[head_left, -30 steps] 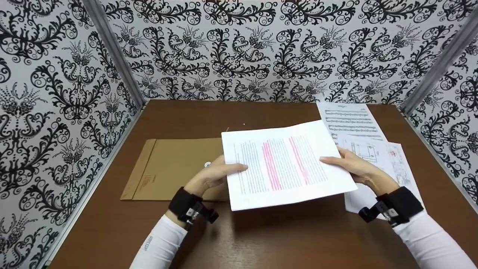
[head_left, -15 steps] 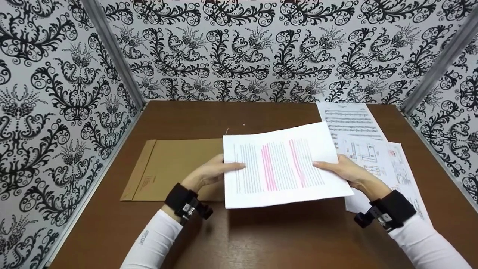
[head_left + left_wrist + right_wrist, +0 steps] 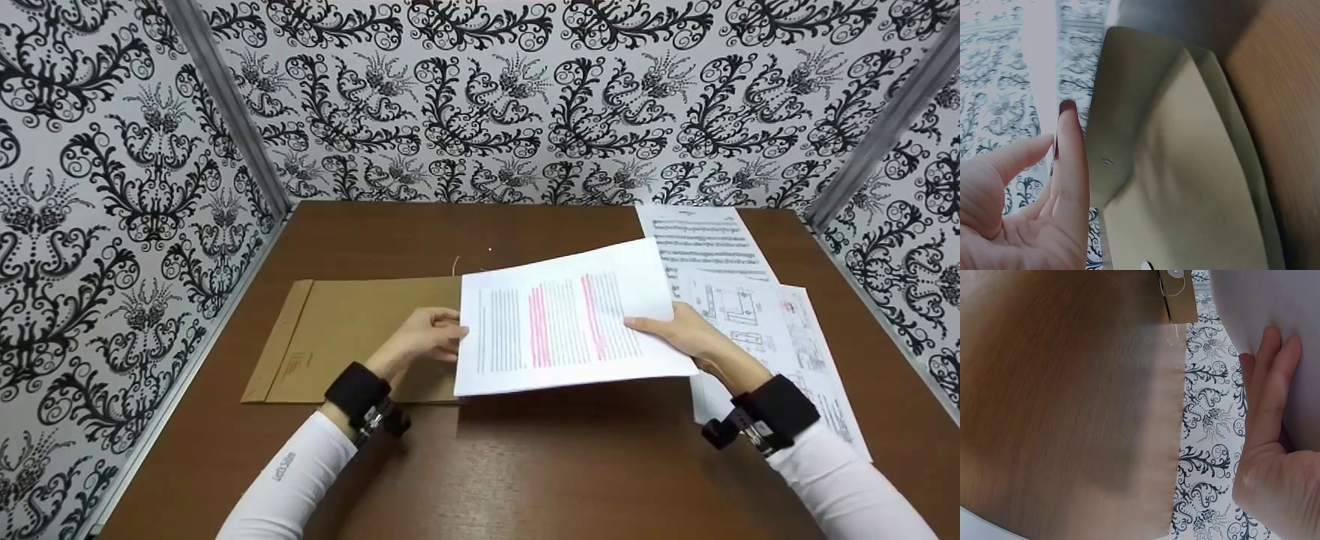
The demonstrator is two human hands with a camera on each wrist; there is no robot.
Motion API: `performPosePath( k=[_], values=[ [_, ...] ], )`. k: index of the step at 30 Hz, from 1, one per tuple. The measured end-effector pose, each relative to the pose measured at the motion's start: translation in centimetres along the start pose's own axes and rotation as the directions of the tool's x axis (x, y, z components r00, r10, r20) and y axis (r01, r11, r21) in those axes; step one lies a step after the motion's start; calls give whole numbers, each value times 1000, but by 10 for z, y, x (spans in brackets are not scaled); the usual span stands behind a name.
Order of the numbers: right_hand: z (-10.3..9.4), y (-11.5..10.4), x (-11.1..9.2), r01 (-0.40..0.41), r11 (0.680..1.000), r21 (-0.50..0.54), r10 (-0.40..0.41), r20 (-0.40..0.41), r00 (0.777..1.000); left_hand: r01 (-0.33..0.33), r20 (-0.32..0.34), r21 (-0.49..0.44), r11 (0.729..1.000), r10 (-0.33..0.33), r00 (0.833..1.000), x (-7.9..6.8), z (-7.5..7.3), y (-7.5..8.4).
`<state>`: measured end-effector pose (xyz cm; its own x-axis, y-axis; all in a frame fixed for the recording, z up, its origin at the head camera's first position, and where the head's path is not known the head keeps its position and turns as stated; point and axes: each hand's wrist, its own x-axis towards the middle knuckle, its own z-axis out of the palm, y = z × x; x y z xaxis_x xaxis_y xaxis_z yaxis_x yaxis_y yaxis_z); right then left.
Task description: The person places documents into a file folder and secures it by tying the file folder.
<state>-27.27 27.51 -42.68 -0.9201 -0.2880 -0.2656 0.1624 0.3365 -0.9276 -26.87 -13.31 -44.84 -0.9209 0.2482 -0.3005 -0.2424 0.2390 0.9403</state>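
Both hands hold up a white printed sheet (image 3: 555, 315) with pink highlighted lines; its text runs sideways in the head view. My right hand (image 3: 694, 334) grips its right edge, thumb on the printed face, fingers (image 3: 1275, 377) spread behind. At the left edge my left hand (image 3: 427, 337) pinches it between thumb and fingers, which the left wrist view shows edge-on. A brown envelope (image 3: 352, 330) lies on the table under and left of the sheet. In the left wrist view the envelope (image 3: 1185, 169) shows a gap along one edge.
On the right of the brown table (image 3: 525, 472) lie overlapping papers: a music sheet (image 3: 705, 240), a technical drawing (image 3: 735, 307) and another printed sheet (image 3: 817, 337). Patterned walls (image 3: 510, 97) enclose the back and sides. A thin string (image 3: 455, 264) sticks out behind the held sheet.
The left hand has slid outward, so its thumb now covers only the sheet's very edge. The sheet's near edge has risen, and the right hand has shifted slightly left.
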Motion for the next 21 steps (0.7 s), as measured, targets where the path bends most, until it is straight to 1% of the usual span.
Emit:
performPosePath(
  k=[4, 9, 15, 21],
  values=[
    [2, -1, 4, 0, 999, -52, -2, -34, 999, 0, -73, 49, 999, 4, 997, 4, 1, -2],
    [4, -4, 8, -9, 993, -122, 0, -77, 997, -55, -126, 166, 985, 77, 989, 8, 3, -7],
    [3, -7, 12, -14, 985, -174, -3, -101, 995, -110, -140, 267, 957, 152, 978, 13, 9, -7],
    [1, -9, 14, -23, 980, -198, -1, -122, 993, -159, -135, 383, 910, 225, 965, 17, 15, -6]
  ],
)
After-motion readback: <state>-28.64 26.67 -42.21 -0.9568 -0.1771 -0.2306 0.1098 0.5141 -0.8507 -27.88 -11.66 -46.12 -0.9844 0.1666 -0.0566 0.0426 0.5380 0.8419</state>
